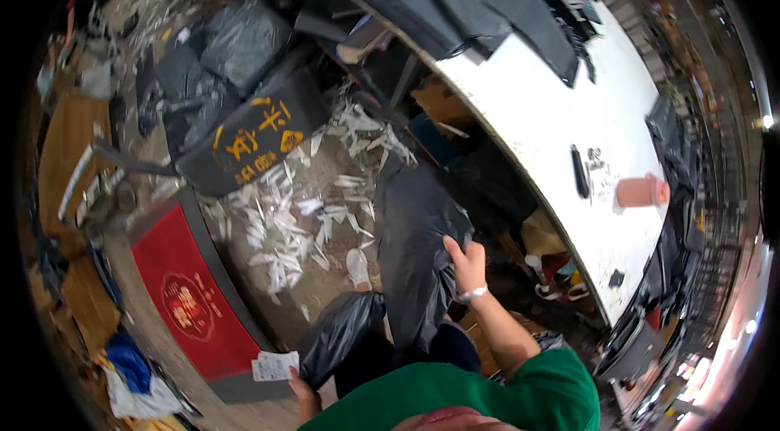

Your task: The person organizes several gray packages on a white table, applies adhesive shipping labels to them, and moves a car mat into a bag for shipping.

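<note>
A black plastic bag (418, 244) hangs in front of me, stretched between both hands. My right hand (467, 264) is closed on its upper right part, thumb on top. Low on the left, my left hand (304, 390) pinches the bag's other side; its fingers are partly hidden behind the plastic. White printed paper slips (275, 366) show right beside the left thumb, over the corner of a red panel with a dark border (191, 293). Whether the left hand touches the slips, I cannot tell.
To the right stands a white-topped table (561, 138) bearing black sheets (439, 0), a black-handled tool (579, 172) and a pink cup (642, 191). White paper scraps (284, 224) litter the floor. Beyond lie a dark printed bag (252, 138) and stuffed black bags (244, 41).
</note>
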A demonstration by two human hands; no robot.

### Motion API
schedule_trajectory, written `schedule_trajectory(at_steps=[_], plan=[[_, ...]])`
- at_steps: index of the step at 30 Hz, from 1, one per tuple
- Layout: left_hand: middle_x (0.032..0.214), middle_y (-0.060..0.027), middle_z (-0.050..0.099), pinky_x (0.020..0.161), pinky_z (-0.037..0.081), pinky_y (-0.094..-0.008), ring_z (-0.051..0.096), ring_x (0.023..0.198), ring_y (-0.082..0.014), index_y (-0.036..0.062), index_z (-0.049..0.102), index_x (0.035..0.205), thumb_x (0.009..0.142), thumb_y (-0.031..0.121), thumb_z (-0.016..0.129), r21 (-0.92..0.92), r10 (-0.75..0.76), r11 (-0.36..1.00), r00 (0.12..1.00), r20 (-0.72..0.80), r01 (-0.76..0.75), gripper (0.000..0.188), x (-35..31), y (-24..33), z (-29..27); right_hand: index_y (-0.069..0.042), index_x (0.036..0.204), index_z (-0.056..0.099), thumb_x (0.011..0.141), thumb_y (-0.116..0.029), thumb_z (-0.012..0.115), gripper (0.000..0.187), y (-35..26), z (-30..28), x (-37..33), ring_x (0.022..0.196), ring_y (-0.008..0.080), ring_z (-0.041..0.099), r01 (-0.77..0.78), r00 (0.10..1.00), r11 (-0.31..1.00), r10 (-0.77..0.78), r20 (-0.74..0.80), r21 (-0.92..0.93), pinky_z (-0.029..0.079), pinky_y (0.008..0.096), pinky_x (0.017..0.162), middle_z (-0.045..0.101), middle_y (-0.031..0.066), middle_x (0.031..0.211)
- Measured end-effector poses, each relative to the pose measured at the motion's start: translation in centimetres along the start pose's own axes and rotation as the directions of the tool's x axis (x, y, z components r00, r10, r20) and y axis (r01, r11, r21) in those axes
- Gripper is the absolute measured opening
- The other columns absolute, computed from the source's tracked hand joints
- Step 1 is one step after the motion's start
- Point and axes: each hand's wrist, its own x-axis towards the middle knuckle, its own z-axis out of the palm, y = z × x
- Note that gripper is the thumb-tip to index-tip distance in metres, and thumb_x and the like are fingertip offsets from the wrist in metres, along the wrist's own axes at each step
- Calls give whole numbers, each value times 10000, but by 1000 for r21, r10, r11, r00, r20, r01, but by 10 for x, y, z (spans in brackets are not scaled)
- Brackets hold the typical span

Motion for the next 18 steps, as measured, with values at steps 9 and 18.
schedule_trajectory(at_steps=[9,18], plan=[[888,-180,594,731,426,-349,526,784,-239,-129,535,1000,796,471,515,392,312,897,920,-238,-202,634,37,80,-43,-12,642,564,803,-181,587,235,-137,29,-20,428,87,498,-107,947,906,-32,321,409,405,215,402,540,9,547],[994,-141,567,770,454,-413,561,873,-309,-16,507,1042,879,376,379,-392,217,916,923,318,-81,443,48,193,25,-20,832,550,817,-148,568,131,-229,-111,-36,671,127,576,513,858,467,-273,-434,720,472,262,597,600,54,802]])
